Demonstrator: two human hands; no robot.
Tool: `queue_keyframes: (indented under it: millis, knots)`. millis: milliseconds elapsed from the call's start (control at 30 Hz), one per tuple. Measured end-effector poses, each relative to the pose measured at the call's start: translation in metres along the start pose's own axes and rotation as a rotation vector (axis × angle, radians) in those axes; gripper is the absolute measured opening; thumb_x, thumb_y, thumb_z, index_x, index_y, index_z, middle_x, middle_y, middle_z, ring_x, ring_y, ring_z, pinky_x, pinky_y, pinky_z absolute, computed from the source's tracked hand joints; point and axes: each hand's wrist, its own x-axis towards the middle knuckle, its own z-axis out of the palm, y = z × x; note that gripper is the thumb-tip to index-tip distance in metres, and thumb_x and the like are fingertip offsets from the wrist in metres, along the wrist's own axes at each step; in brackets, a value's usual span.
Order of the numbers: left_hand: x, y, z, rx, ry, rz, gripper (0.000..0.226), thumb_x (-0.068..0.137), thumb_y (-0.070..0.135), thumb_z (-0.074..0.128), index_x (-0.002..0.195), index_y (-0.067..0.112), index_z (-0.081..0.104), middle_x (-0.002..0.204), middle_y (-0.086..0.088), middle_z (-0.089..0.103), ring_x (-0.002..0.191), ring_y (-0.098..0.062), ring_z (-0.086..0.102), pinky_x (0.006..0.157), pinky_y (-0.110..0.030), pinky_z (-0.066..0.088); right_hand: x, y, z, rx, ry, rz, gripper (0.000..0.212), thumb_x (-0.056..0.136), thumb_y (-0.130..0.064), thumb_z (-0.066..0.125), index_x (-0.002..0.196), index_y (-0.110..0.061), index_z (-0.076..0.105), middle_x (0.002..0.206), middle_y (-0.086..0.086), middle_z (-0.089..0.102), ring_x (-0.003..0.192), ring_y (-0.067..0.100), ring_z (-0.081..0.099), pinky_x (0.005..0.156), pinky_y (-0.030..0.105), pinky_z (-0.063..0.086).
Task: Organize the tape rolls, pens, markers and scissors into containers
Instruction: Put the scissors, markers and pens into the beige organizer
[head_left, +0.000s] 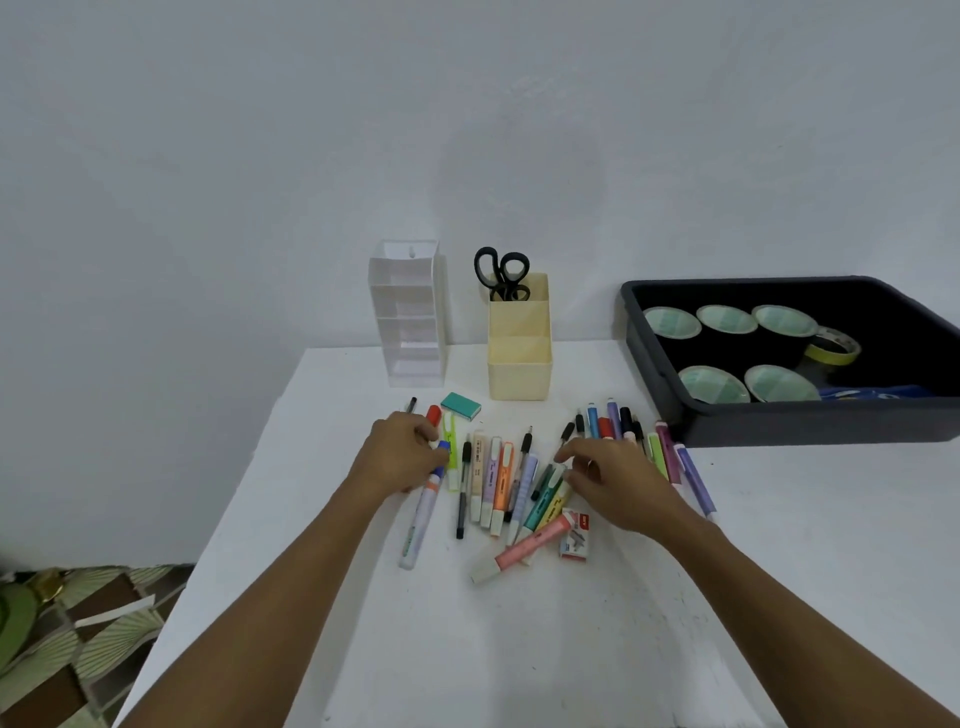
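Several pens, markers and highlighters (493, 483) lie spread on the white table (519, 649). My left hand (400, 452) curls its fingers around a white marker with a blue cap (423, 514) at the left of the pile. My right hand (618, 483) reaches into the middle of the pile, its fingertips pinching a green highlighter (545, 491). Black scissors (501, 273) stand in the back compartment of a cream holder (519, 358). Several tape rolls (727, 319) sit in a dark tray (810, 426) at the right.
A white tiered organizer (408, 317) stands left of the cream holder against the wall. A teal eraser (461, 405) and a small staples box (575, 535) lie among the pens. The table's left edge drops to a patterned floor (78, 639).
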Motion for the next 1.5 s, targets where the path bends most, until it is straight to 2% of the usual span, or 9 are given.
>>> queue_keyframes:
  millis: [233,367,500,667,800,1000,1200,1333,1500]
  knots:
    - [0.005,0.017,-0.005,-0.487,-0.084,0.009,0.016,0.095,0.012,0.055,0.092,0.01,0.07,0.088,-0.01,0.07,0.07,-0.018,0.06,0.074,-0.038,0.056,0.002,0.019,-0.007,-0.182,0.241,0.209,0.026,0.095,-0.022,0.053,0.12,-0.019,0.059,0.107,0.0,0.063,0.098,0.017,0.056,0.089,0.035,0.051]
    - [0.014,0.036,0.003,-0.508,-0.099,0.071,0.017,0.095,0.009,0.052,0.095,0.01,0.069,0.081,-0.008,0.068,0.067,-0.017,0.06,0.071,-0.037,0.054,0.007,0.033,-0.008,-0.285,0.176,0.302,0.011,0.093,-0.025,0.051,0.098,-0.018,0.059,0.09,-0.003,0.058,0.094,0.02,0.058,0.082,0.034,0.052]
    - [0.021,0.052,0.013,-0.484,-0.101,0.14,0.017,0.094,0.013,0.053,0.095,0.019,0.069,0.08,-0.003,0.066,0.07,-0.017,0.062,0.066,-0.032,0.053,0.021,0.029,-0.011,-0.137,0.207,0.409,0.009,0.092,-0.019,0.052,0.099,-0.016,0.058,0.089,0.004,0.065,0.077,0.021,0.064,0.072,0.039,0.058]
    - [0.027,0.072,0.013,-0.53,-0.065,0.213,0.017,0.097,0.011,0.053,0.1,0.02,0.067,0.081,-0.001,0.064,0.071,-0.014,0.058,0.062,-0.026,0.051,0.039,0.022,-0.025,-0.072,0.134,0.524,0.029,0.088,-0.017,0.061,0.112,-0.006,0.048,0.102,0.014,0.062,0.093,0.032,0.063,0.078,0.039,0.054]
    - [0.038,0.083,0.007,-0.582,-0.006,0.219,0.016,0.096,0.016,0.057,0.105,0.022,0.068,0.099,-0.006,0.069,0.085,-0.017,0.063,0.071,-0.029,0.054,0.053,0.017,-0.033,0.038,0.079,0.602,0.03,0.083,-0.03,0.071,0.088,-0.007,0.054,0.083,0.008,0.061,0.07,0.02,0.06,0.055,0.029,0.047]
    - [0.058,0.109,-0.01,-0.55,0.115,0.363,0.017,0.096,0.013,0.056,0.11,0.017,0.065,0.101,-0.003,0.066,0.085,-0.014,0.064,0.068,-0.017,0.053,0.084,-0.003,-0.071,0.358,0.277,0.327,0.004,0.088,-0.017,0.065,0.089,-0.013,0.063,0.084,0.0,0.064,0.074,0.012,0.059,0.058,0.02,0.043]
    - [0.083,0.139,-0.022,-0.465,0.31,0.571,0.021,0.095,0.006,0.056,0.113,0.011,0.064,0.104,0.005,0.064,0.088,0.011,0.06,0.077,-0.004,0.045,0.138,-0.025,-0.104,0.393,0.577,-0.041,0.019,0.085,-0.012,0.07,0.102,-0.014,0.062,0.09,-0.006,0.067,0.082,0.003,0.063,0.073,0.014,0.049]
    - [0.104,0.135,-0.008,-0.345,0.296,0.566,0.022,0.094,0.008,0.058,0.113,0.013,0.066,0.102,0.001,0.068,0.087,0.004,0.063,0.078,-0.004,0.045,0.161,-0.018,-0.087,0.279,0.486,-0.071,0.017,0.086,-0.012,0.067,0.101,-0.018,0.06,0.09,-0.004,0.065,0.082,0.009,0.063,0.068,0.019,0.047]
    - [0.119,0.12,0.012,-0.256,0.211,0.518,0.026,0.091,0.005,0.059,0.114,0.014,0.068,0.108,-0.001,0.07,0.093,-0.011,0.066,0.086,-0.023,0.054,0.169,0.0,-0.063,0.257,0.343,0.016,0.013,0.088,-0.01,0.065,0.1,-0.014,0.064,0.094,0.002,0.069,0.082,0.016,0.063,0.065,0.019,0.045]
